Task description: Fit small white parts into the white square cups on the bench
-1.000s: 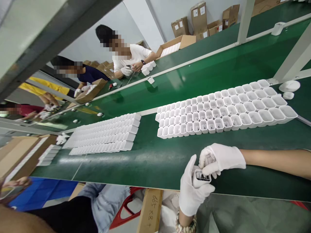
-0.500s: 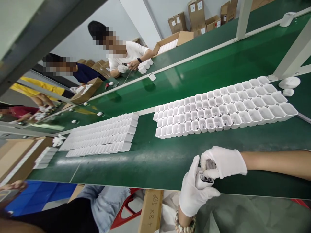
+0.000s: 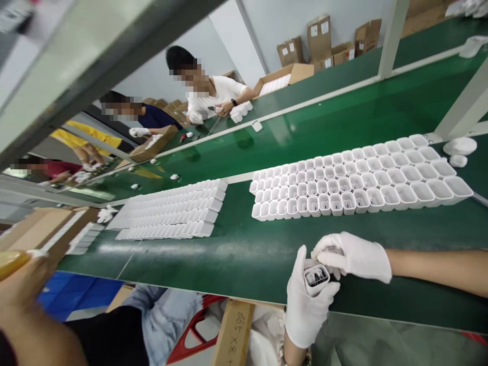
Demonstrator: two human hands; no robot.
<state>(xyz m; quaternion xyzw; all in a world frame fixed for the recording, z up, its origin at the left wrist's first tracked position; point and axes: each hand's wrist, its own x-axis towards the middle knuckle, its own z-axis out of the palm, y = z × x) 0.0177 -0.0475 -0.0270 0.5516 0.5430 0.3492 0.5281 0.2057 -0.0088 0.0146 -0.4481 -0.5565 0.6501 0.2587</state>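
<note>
Nearest, the left hand (image 3: 307,310), in a white glove, is clamped around a small white rounded-rectangular cup (image 3: 314,291), held tilted just above the near edge of the green table (image 3: 213,262). Its open mouth faces up toward the viewer, with black parts (image 3: 317,277) visible inside. The right hand (image 3: 353,254), also in a white glove, has its fingers curled against the far side of the cup; whether they pinch anything cannot be made out. The two hands are close together at the cup.

Below the table edge stand a cardboard box (image 3: 233,333) with handwriting and a red chair (image 3: 198,330). At lower left, a co-worker's bare hand (image 3: 25,284) is blurred near a yellow object (image 3: 11,263).

Beyond the hands, four close-set rows of open white cups (image 3: 354,201) run across the table; several front-row cups show small dark marks inside. To their left, apart, lies another block of white containers (image 3: 171,213).

Farther off, past a green strip (image 3: 297,127) bearing a white lid (image 3: 257,126), a co-worker in a white shirt (image 3: 224,89) works beside a carton (image 3: 301,73) of white pieces. Cardboard boxes (image 3: 319,38) stand against the wall.
</note>
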